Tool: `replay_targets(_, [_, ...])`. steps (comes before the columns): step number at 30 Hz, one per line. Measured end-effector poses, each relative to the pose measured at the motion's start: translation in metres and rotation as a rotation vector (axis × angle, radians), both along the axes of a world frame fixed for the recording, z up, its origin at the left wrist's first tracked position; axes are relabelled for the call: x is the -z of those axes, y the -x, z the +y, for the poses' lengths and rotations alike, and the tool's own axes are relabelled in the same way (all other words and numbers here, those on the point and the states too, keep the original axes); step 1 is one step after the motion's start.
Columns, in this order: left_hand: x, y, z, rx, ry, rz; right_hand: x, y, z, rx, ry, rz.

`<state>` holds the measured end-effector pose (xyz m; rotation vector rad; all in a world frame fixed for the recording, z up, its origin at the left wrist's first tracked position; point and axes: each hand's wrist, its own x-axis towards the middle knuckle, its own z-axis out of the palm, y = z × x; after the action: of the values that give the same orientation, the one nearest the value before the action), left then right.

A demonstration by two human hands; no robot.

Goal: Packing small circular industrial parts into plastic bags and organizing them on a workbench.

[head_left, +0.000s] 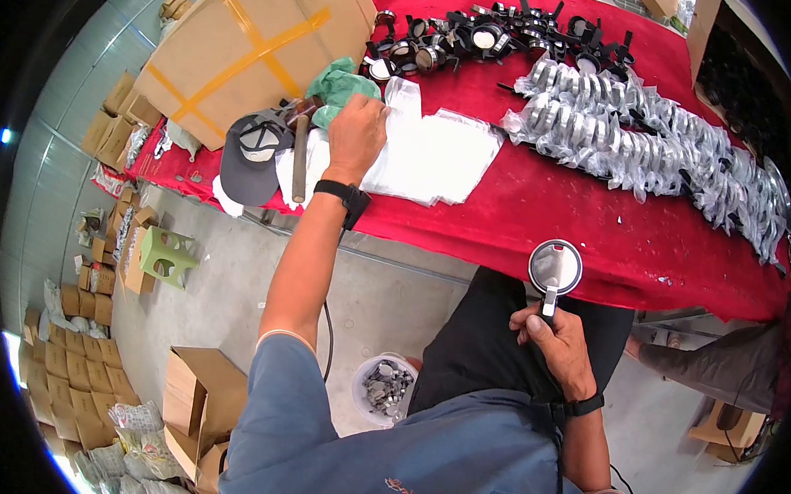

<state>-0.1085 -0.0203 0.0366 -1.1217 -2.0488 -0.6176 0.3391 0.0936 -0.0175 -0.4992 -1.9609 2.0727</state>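
My left hand point(354, 136) reaches out over the red table point(535, 214) and presses on a stack of clear plastic bags point(427, 153), fingers curled on the top bag. My right hand point(551, 339) stays low near my lap and grips the handle of a small round mirror-like disc point(555, 267) with a shiny metal face, held upright just before the table's front edge. Both wrists wear dark bands.
Rows of bagged shiny round pieces point(647, 139) fill the table's right side, and black unbagged ones point(492, 40) lie at the back. A grey cap point(250, 161), a hammer point(300, 158) and a big taped carton point(254, 50) sit left. A white bucket point(382, 389) and cartons point(195, 406) stand on the floor.
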Motion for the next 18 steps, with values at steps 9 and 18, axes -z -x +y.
replay_targets(9, [-0.007, 0.021, 0.011, -0.020, -0.049, 0.117, 0.003, -0.004, 0.003, 0.021, 0.008, -0.023])
replay_targets(18, [-0.049, -0.005, 0.020, 0.036, -0.329, -0.170, 0.006, -0.010, 0.004, 0.057, 0.082, 0.018])
